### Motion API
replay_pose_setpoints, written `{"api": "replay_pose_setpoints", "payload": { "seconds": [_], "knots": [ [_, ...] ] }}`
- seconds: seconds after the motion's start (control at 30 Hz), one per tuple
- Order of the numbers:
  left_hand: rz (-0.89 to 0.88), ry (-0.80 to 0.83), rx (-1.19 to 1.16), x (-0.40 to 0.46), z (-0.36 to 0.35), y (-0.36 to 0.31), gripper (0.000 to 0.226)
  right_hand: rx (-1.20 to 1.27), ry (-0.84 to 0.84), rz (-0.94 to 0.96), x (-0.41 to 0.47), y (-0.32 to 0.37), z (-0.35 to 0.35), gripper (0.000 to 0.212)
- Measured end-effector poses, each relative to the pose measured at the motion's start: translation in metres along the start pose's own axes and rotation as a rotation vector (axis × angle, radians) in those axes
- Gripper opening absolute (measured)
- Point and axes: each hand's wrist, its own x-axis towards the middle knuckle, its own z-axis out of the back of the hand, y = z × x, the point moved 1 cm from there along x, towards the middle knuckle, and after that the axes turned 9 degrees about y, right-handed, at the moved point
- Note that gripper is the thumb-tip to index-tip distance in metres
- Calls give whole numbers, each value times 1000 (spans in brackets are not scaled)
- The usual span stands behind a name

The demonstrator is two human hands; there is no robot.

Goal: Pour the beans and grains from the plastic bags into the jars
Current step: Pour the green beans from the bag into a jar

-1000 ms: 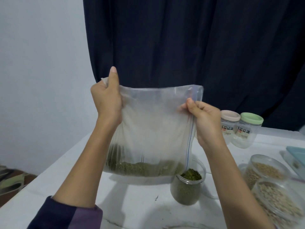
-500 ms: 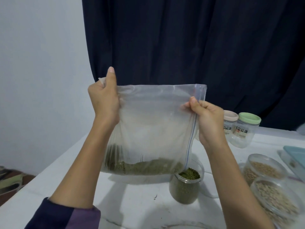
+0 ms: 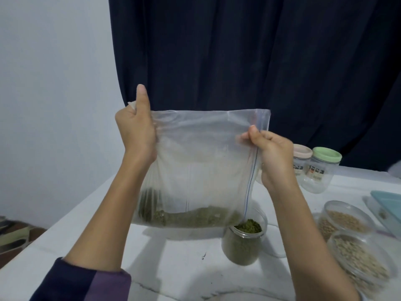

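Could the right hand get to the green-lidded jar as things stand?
Probably not at once: the right hand grips the plastic bag. The green-lidded jar stands just beyond it on the table, with nothing between them.

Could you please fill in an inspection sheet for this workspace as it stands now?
Surface: white table, a small dark speck near the green jar.
Job's things: plastic bag held up sideways, green beans pooled low; open jar of green beans heaped full; two open jars of pale grains.
Clutter: two lidded empty jars; teal lid.
Grips: left hand and right hand each grip a bag edge.
Cables: nothing seen.
Surroundings: dark curtain, pale wall.
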Motion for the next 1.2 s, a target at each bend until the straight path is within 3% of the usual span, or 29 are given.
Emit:
{"api": "replay_pose_setpoints", "payload": {
  "seconds": [0.13, 0.27, 0.37, 0.5, 0.6, 0.73, 0.83, 0.93, 1.07, 1.2],
  "knots": [
    [-10, 7, -2, 0, -1, 1, 57, -60, 133, -21, -5, -2, -7, 26],
    [-5, 8, 3, -1, -1, 2, 57, 10, -26, 0, 0, -4, 1, 26],
    [-5, 9, 1, -2, -1, 3, 57, -65, 93, -22, -6, -8, -7, 28],
    [-6, 3, -4, -2, 0, 4, 55, -27, -31, -6, -1, -6, 0, 30],
    [-15, 11, -3, -1, 1, 6, 56, -72, 108, -29, -7, -4, -8, 28],
    [-4, 9, -1, 0, 2, 6, 55, -13, -26, -3, -3, -4, -2, 28],
    [-10, 10, -1, 1, 2, 6, 56, -58, 78, -7, -6, -4, -7, 27],
    [-5, 9, 10, 2, 2, 7, 57, -24, -26, 28, -2, -5, -4, 28],
    [-13, 13, -2, 1, 2, 8, 56, -51, 71, 26, -4, -6, -7, 29],
    [-4, 13, 10, 1, 3, 9, 56, -28, -21, 48, -1, -7, -4, 28]
  ]
}}
